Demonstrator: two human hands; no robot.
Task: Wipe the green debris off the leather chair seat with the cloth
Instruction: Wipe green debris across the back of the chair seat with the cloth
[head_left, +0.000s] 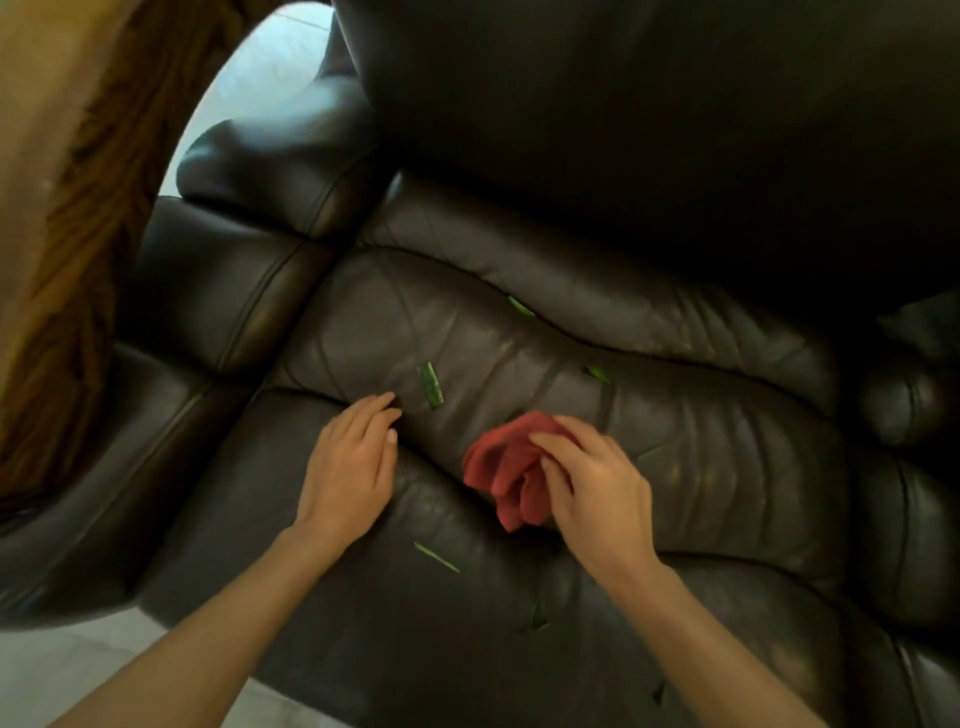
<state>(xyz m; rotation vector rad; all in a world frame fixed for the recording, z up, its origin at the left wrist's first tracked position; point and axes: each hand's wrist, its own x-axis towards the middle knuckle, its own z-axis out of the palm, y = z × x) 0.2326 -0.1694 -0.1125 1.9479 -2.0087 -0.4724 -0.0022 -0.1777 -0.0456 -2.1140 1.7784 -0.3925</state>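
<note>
The dark brown leather chair seat (701, 447) fills the middle of the view. Several green strips of debris lie on it: a thick one (430, 384) just past my left fingertips, a thin one (436, 557) near the front, one (520, 306) in the back crease and a small one (597, 373) to the right. My right hand (592, 483) presses a crumpled red cloth (506, 473) against the seat, fingers curled over it. My left hand (353, 462) rests flat on the seat, fingers apart, holding nothing.
The chair's backrest (649, 130) rises at the top. A padded armrest (234, 291) runs along the left and another (914, 415) on the right. A brown wooden surface (67, 208) stands at far left. Pale floor (62, 670) shows at the lower left.
</note>
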